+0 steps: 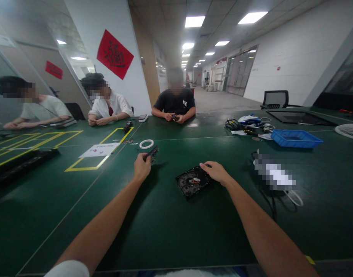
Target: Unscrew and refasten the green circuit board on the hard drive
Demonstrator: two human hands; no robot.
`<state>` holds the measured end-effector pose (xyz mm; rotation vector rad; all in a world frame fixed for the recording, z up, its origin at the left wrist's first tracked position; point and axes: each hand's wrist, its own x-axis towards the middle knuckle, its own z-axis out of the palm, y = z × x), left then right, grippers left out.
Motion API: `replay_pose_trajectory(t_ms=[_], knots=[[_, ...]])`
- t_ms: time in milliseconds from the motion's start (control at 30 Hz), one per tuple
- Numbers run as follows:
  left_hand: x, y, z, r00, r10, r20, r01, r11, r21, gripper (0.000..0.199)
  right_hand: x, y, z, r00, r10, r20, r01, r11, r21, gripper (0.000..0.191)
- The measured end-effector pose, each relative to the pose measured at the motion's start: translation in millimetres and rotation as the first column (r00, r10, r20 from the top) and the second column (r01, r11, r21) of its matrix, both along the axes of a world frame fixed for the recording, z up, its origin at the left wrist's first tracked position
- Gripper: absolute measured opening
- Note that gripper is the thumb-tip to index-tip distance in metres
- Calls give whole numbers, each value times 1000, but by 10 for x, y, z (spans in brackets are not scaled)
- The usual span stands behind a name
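A black hard drive (193, 181) is at the middle of the green table, its underside with the round motor hub facing up. My right hand (216, 172) grips its upper right corner, fingers closed on the edge. Whether the drive rests on the tabletop or is tilted slightly off it, I cannot tell. To the left, my left hand (142, 168) is closed on a dark, narrow piece that looks like a small circuit board (153, 154), held a little above the table. Just beyond that hand lies a white ring (146, 144), perhaps a roll of tape.
At right are a blurred pale object with cables, a blue tray (296, 138) and a heap of cables (245, 122). Yellow tape outlines and a paper sheet (99, 149) mark the left, beside a long black object (23, 165). Three people sit across the table.
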<state>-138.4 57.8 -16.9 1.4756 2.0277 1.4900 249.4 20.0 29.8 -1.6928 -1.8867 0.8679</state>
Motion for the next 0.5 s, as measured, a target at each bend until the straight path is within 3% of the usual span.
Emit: replay_pose_trajectory(t_ms=[167,267,367,500], knots=[[501,171,-119,951,-170,259,170,985,24,14,9,3,0,1000,-9,2,9,1000,7,50],[638,292,-164,899,-200,389,198,979,47,9,9,-7,7,1000,-7,-5,7,1000,4,50],[514,356,-136,886,-155,437,150,988,46,7,-1,-17,15,1000,2,-10,-2,1000,2,49],[183,362,-27,920,-64,386,63,998,15,9,-7,-6,-1,1000,-9,0,9,1000,12,47]])
